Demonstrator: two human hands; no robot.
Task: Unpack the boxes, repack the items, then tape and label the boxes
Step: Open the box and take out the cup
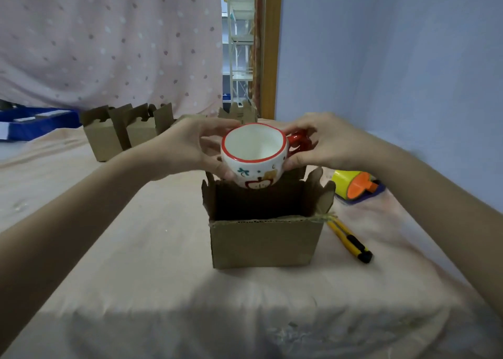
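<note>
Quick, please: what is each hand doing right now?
Left hand: holds the mug by its side.
Right hand: grips the mug's red handle.

a white ceramic cup [254, 154] with a red rim, a red handle pointing to 3 o'clock and a painted apple on its side is held upright, mouth open and empty, just above the open cardboard box [265, 239]. that box stands at the centre of the table, flaps raised. two more open cardboard boxes [122, 132] stand touching side by side well apart at 10 o'clock from it, and the flaps of another box [239, 112] show at 12 o'clock behind the cup.
</note>
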